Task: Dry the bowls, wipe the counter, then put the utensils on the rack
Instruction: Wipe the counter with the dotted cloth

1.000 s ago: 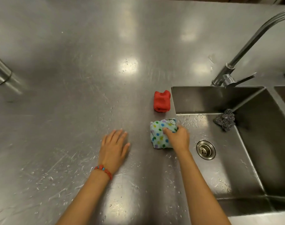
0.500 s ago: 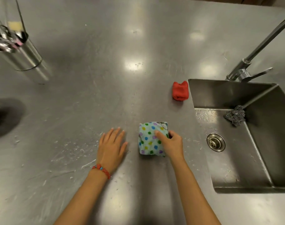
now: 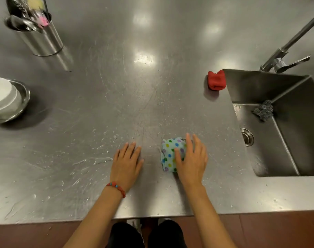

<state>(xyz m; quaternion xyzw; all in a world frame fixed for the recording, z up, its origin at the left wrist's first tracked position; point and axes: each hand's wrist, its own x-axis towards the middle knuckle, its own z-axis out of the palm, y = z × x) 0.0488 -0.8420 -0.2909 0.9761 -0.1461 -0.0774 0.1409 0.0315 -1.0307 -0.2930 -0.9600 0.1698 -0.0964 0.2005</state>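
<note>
The right hand (image 3: pixel 192 160) lies flat on the dotted cloth (image 3: pixel 169 154), fingers straight and spread, pressing it on the steel desk (image 3: pixel 116 86); this grip is wide and not curled around the cloth. The left hand (image 3: pixel 126 162) rests palm down on the wet desk just to the left of the cloth, fingers straight, holding nothing. A red bead bracelet (image 3: pixel 116 187) is on its wrist. Water drops and streaks lie around both hands. Far to the left of the left hand stand the bowls (image 3: pixel 4 99), a white one inside a metal one. Beyond them, a metal holder (image 3: pixel 39 38) contains utensils (image 3: pixel 23 17). Ahead of the right hand, to the right, a red cloth (image 3: pixel 216 80) lies beside the sink (image 3: pixel 278 126), where a steel scourer (image 3: pixel 263 110) sits.
</note>
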